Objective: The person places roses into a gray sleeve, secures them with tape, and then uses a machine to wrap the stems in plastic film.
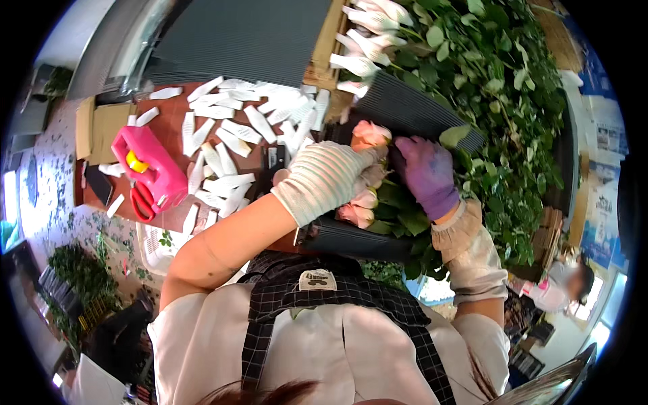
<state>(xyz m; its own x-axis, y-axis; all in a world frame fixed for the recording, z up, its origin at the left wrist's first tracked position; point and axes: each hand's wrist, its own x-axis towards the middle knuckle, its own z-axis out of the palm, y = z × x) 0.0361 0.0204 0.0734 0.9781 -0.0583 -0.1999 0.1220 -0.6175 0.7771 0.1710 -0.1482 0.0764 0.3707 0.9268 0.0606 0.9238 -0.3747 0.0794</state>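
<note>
Several pink roses lie in front of me on dark corrugated sheeting. The peach-pink rose is beyond my fingertips, and a paler rose lies nearer to me. My left hand, in a white striped glove, reaches in from the left with its fingers closed around a rose head, mostly covered by the glove. My right hand, in a purple glove, is bent over the leafy stems just right of the blooms. Its fingers curl inward; whatever they grip is hidden.
White mesh sleeves are strewn over the brown table at left, beside a pink plastic container and red-handled scissors. White-sleeved roses lie at the far side. Leafy stems heap up on the right. Another person is at far right.
</note>
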